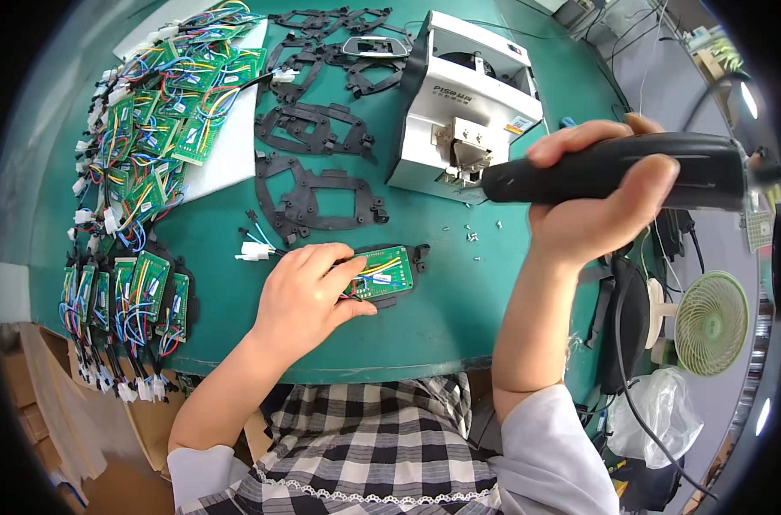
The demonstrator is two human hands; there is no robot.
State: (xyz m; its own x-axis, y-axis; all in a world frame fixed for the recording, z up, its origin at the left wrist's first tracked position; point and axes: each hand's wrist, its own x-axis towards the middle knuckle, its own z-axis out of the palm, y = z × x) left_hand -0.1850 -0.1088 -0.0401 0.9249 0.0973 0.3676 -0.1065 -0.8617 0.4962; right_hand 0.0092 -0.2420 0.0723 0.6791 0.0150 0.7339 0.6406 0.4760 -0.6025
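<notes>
My left hand [311, 287] grips a green circuit board [389, 269] with coloured wires, its fingers curled over the board's left part. The board lies on a black plastic bracket [421, 256], mostly hidden beneath it. White connectors [253, 251] on leads stick out left of that hand. My right hand [592, 193] is wrapped round a black electric screwdriver [614, 174], held level with its nose pointing left. The nose is at the outlet of a white screw feeder [446, 107]; the bit's tip is too small to make out.
Several loose screws [472, 237] lie on the green table [442, 300]. Behind my left hand are several black brackets [313, 202]. Wired boards [150, 129] are heaped on white foam [223, 172], with more [142, 292] at the front left. A green fan [711, 324] stands at right.
</notes>
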